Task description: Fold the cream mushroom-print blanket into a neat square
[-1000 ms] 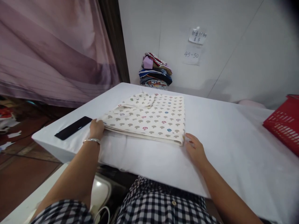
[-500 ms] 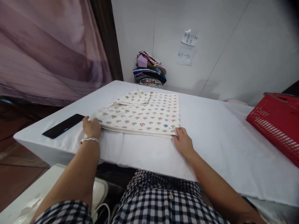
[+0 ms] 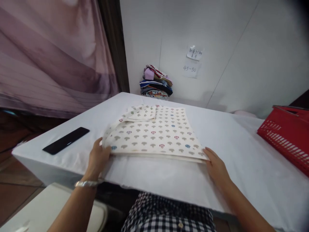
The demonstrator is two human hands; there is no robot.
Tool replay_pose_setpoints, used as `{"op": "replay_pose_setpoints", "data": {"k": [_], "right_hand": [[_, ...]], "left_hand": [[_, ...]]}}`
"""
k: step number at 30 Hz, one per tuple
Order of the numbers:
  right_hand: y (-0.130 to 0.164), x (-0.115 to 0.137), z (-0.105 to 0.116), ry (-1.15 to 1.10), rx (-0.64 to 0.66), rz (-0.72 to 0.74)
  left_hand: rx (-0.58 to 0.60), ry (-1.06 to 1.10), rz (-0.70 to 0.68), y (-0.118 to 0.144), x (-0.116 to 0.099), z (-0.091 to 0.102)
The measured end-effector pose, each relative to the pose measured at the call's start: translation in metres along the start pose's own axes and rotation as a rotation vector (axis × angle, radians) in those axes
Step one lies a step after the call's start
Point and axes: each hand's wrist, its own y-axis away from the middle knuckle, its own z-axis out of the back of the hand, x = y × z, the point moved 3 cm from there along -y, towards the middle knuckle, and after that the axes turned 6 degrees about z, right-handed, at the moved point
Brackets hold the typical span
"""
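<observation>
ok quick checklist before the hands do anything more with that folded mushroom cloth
1. Left hand at the near left corner of the folded cloth, fingers tucked under the edge: ok.
2. Right hand at the near right corner, fingers under the edge: ok.
3. Cloth layers stacked evenly along the near edge: ok; a flap at the far left lies folded over unevenly: not ok.
4. Black flat object lies apart from the cloth, to its left: ok.
5. Red basket well clear on the right: ok.
6. How firmly either hand grips the cloth: cannot tell.
</observation>
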Motion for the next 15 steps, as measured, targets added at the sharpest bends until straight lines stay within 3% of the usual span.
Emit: {"op": "replay_pose_setpoints", "data": {"k": [3, 5, 8, 10, 13, 15], "right_hand": [[0.021, -0.013, 0.011, -0.071, -0.023, 0.049], [0.036, -0.02, 0.017, -0.134, -0.045, 0.051], [0.053, -0.029, 0.021, -0.325, -0.018, -0.081], [0.055, -0.034, 0.019, -0.468, 0.045, -0.211], [0.029, -0.035, 0.013, -0.636, 0.127, -0.342], [-0.014, -0.032, 0.009, -0.741, 0.166, -0.37]], "left_hand": [[0.006, 0.031, 0.028, 0.015, 0.005, 0.018], [0.026, 0.165, 0.056, 0.023, 0.006, 0.031], [0.135, 0.403, 0.155, 0.029, 0.009, 0.041], [0.193, 0.452, 0.233, 0.028, 0.007, 0.038], [0.269, 0.473, 0.23, 0.012, -0.017, 0.021], [0.294, 0.515, 0.166, -0.009, -0.055, 0.002]]}}
